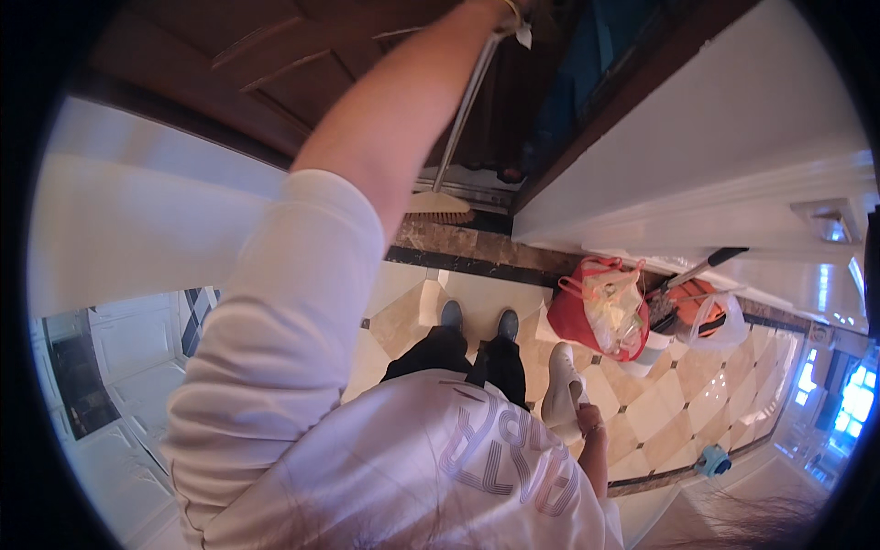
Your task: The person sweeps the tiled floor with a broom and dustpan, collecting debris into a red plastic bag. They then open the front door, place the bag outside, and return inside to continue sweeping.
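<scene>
My left arm reaches up to a dark brown panelled door (275, 48). My left hand (526, 12) is in shadow at the top edge, its fingers hard to make out. A broom (440, 204) with a metal handle stands in the doorway; its handle runs up behind my left wrist, and whether my hand grips it is unclear. Down at my right side, my right hand (590, 417) holds a pair of white shoes (565, 378) by their openings. My feet, in dark shoes (507, 323), are on the tiled floor before the threshold.
Right of my feet sits a red bag (570, 313) filled with plastic bags. Beside it are a black-gripped metal handle (725, 256), an orange item (698, 302) and a clear plastic bag (732, 330). A blue container (713, 460) stands farther along the tiles. White walls (158, 220) flank the doorway.
</scene>
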Motion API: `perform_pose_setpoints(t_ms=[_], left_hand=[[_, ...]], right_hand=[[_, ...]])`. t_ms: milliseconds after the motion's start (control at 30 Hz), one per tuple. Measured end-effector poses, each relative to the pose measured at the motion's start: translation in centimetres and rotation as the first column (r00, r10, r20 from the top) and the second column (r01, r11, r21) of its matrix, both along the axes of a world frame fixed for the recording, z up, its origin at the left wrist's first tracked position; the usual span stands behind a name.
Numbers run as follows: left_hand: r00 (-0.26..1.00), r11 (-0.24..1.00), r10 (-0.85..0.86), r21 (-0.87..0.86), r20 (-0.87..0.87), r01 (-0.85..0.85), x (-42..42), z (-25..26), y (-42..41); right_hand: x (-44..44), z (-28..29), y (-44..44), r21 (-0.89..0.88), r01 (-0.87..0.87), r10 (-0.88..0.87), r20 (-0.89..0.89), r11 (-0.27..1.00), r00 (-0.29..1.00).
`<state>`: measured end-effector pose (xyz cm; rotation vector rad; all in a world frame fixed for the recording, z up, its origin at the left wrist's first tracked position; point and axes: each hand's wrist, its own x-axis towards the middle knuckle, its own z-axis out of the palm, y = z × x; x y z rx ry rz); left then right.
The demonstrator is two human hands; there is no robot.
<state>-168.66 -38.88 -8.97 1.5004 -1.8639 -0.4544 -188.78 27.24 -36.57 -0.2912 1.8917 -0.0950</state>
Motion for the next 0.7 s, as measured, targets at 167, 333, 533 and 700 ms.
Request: perform_pose_setpoints(t_ms=[167,333,533,700], left_hand=[[0.981,0.998,0.025,0.063,-0.192,-0.014,1.9,1.7,1.8],[0.809,0.991,0.065,0.133,-0.584,0.016,7.3,-0.3,5.1],[0.693,0.999,-0.003,0.027,-0.721,0.033,17.2,-4.6,12.7],[0.769,0.999,0.037,0.048,-0.639,-0.009,22.2,-10.5,17.5]], right_hand=[[-2.4,-5.0,3.5,0.172,-0.384,0.385,0.024,0.907,0.922],[-1.3,-4.6,3.4,0.168,0.164,-0.155,-0.063,0.972,0.986],[-1.4,-13.2,1.9,0.065,0.104,-0.098,-0.097,0.992,0.99],[0.4,-18.6,-3.5,-0.142,-0.535,0.524,-0.108,0.833,0.845]])
